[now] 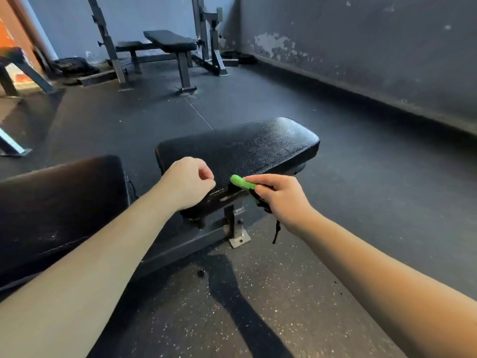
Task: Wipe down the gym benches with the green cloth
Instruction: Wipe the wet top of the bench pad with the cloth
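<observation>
The green cloth (241, 182) pokes out from the fingertips of the right hand (281, 200), which pinches it at the near edge of the seat pad (245, 146). The cloth is bunched into 1 short, bright, rounded roll against the pad. The left hand (188, 182), over the same edge, is curled into a fist with nothing visible inside. The pad is glossy black pebbled vinyl with rounded corners. 1 black cord (276, 232) dangles below its near edge.
</observation>
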`<state>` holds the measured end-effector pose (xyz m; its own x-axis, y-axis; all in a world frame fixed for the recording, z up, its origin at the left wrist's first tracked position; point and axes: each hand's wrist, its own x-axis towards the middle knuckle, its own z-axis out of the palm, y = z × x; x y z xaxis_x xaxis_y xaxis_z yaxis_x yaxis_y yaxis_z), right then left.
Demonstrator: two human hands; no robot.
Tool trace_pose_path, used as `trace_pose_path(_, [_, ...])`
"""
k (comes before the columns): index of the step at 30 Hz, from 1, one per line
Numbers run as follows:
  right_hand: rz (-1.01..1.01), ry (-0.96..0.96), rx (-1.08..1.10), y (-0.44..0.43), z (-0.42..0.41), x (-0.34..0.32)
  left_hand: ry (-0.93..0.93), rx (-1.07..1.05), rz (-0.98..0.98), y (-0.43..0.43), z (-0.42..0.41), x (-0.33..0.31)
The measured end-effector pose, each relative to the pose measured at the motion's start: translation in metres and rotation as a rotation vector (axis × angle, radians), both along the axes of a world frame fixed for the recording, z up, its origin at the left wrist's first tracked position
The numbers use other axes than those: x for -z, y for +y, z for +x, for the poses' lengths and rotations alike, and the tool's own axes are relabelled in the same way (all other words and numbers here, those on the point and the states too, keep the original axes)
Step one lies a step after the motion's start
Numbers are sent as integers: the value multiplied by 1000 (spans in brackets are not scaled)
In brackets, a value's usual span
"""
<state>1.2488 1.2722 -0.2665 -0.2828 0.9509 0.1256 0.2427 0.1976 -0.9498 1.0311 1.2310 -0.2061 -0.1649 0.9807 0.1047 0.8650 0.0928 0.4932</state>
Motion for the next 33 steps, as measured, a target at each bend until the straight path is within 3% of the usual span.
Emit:
trace_pose_path(4, [-488, 357, -48, -18, 33, -6, -165, 208, -35, 1, 23, -2])
trace_pose_path(9, [-697, 499, -169, -28, 52, -14, -235, 371, -166, 1, 47, 4])
trace_pose_path(12, [-636, 462, -246, -29, 56, -13, -287, 387, -188, 0, 56, 9])
trace_pose_path(19, [-486, 227, -164, -27, 47, 1, -280, 278, -202, -5, 55, 15])
trace_pose_path(26, [-335, 29, 110, -21, 44, 18, -221, 230, -215, -7, 55, 12])
trace_pose_path(29, [-362, 97, 165, -26, 40, 18, -216, 232, -191, -7, 58, 11])
trace_pose_path(33, [-547, 400, 108, -37, 29, 15, -290, 231, -181, -4, 65, 15])
